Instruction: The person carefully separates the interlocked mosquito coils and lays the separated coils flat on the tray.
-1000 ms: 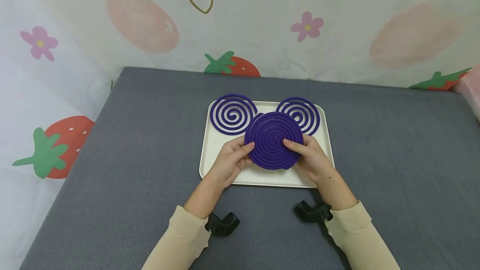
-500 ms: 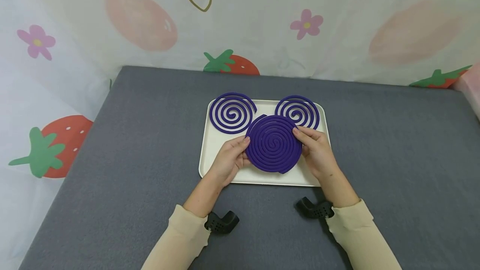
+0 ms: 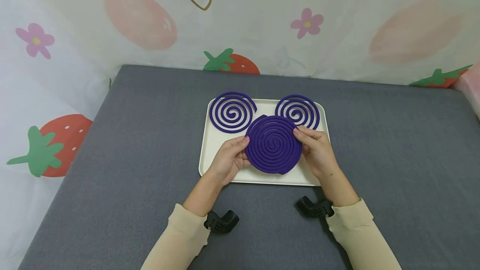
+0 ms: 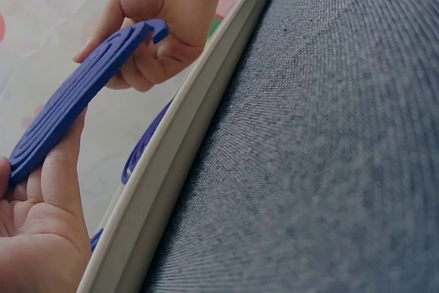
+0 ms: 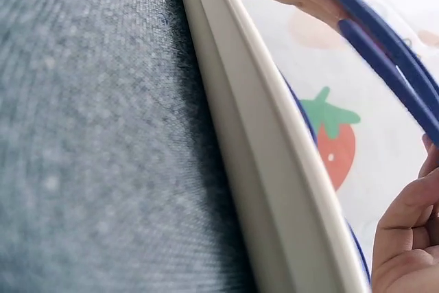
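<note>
A round, flat pair of nested purple mosquito coils [image 3: 274,147] is held up over the near part of a white tray [image 3: 215,157]. On its left edge, my left hand [image 3: 227,158] pinches it, thumb on top and fingers underneath. My right hand [image 3: 318,153] pinches the upper right edge in the same way. Seen from the left wrist, the coil pair [image 4: 75,101] tilts above the tray's rim. From the right wrist, a narrow gap shows between the strands of the coil [image 5: 384,53] near its edge.
Two single open purple coils lie at the tray's back corners, a left one [image 3: 232,113] and a right one [image 3: 298,109], both overhanging the back rim. The right one is partly covered by the held pair. A grey cloth [image 3: 157,136] covers the table, with a fruit-printed curtain [image 3: 262,3] behind.
My right hand has shifted its pinch from the lower right of the coil pair up to its upper right edge. The pair has turned slightly; the left hand keeps its hold.
</note>
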### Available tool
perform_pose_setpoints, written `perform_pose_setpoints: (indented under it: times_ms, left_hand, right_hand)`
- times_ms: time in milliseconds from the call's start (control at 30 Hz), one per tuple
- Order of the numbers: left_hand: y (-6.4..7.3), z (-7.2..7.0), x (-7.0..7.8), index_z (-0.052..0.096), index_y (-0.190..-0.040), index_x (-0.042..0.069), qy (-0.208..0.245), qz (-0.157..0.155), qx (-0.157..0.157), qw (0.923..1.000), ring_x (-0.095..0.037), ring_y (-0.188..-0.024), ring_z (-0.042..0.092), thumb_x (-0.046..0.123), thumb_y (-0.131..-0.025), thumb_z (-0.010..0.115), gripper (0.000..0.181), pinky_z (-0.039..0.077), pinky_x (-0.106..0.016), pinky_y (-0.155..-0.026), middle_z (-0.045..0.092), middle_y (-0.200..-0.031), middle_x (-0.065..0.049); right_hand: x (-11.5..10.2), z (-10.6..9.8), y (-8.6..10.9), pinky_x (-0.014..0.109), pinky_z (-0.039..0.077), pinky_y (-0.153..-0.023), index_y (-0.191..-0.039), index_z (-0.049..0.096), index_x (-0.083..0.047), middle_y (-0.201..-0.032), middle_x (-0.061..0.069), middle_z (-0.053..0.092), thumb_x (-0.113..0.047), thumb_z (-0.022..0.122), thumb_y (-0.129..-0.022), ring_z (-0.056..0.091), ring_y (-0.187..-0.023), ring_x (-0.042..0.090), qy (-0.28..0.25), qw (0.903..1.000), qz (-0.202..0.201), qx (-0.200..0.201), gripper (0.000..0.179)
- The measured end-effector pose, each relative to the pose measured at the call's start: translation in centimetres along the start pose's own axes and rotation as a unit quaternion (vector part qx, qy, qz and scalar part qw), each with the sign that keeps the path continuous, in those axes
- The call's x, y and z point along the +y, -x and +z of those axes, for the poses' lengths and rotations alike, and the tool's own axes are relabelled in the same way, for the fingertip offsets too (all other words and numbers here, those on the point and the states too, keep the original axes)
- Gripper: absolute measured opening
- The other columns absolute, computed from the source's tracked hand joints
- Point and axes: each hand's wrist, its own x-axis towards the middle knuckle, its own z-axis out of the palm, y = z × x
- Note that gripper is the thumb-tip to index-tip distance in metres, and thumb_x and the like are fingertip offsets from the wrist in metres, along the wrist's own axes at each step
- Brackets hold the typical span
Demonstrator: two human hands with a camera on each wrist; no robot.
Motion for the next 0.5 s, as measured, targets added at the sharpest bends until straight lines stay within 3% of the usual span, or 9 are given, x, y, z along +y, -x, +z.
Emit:
perform_pose_setpoints:
  times_ms: [133, 367, 500]
  left_hand:
    - [-0.02, 0.04, 0.01, 0.034, -0.126, -0.026, -0.007, 0.002, 0.006, 1.0000, -0.011, -0.082, 0.067, 0.009, -0.103, 0.029, 0.042, 0.056, -0.026, -0.070, 0.070, -0.087, 0.000]
    - [-0.31, 0.16, -0.35, 0.041, -0.124, -0.022, -0.077, 0.013, 0.046, 0.9959, -0.009, -0.079, 0.067, 0.010, -0.102, 0.037, 0.040, 0.056, -0.027, -0.069, 0.068, -0.092, -0.007]
    - [-0.24, 0.26, -0.22, 0.045, -0.118, -0.022, -0.073, 0.007, 0.051, 0.9960, -0.010, -0.077, 0.066, 0.012, -0.103, 0.035, 0.039, 0.056, -0.027, -0.069, 0.068, -0.088, -0.006]
  right_hand:
    - [-0.08, -0.01, -0.01, 0.015, 0.051, -0.063, -0.078, 0.076, -0.015, -0.078, -0.005, 0.068, 0.011, 0.052, -0.090, 0.062, -0.070, 0.003, 0.018, 0.9998, -0.001, -0.004, 0.038]
    - [-0.38, -0.40, -0.28, 0.015, 0.048, -0.061, -0.077, 0.071, -0.017, -0.079, -0.005, 0.063, 0.012, 0.052, -0.089, 0.056, -0.071, 0.005, 0.071, 0.9970, 0.009, 0.032, 0.037]
    - [-0.52, -0.46, -0.27, 0.016, 0.048, -0.062, -0.076, 0.070, -0.016, -0.078, -0.004, 0.062, 0.010, 0.053, -0.090, 0.055, -0.072, 0.005, 0.075, 0.9967, 0.003, 0.031, 0.034]
